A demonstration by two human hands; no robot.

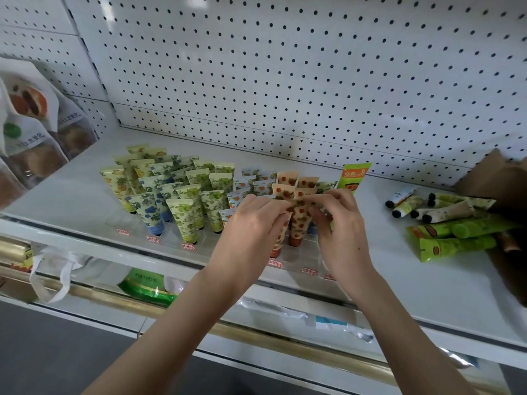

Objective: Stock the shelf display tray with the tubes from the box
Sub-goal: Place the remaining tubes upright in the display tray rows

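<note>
A clear display tray [171,240] on the white shelf holds rows of upright tubes: yellow, blue-flowered, green [182,215], pale blue and orange-patterned. My left hand [251,223] and my right hand [339,220] meet over the front of the orange rows. Both pinch the flat top of an orange-patterned tube [299,220] that stands cap down in the tray. A second orange tube [281,238] stands just left of it, partly behind my left fingers. The brown cardboard box [496,178] lies at the far right edge, partly cut off.
Loose tubes [439,209] lie on the shelf left of the box, with bright green tubes [456,238] nearer me. One green tube [353,175] stands at the tray's back right. Snack bags [28,132] hang at left. A pegboard wall backs the shelf; a lower shelf holds packets.
</note>
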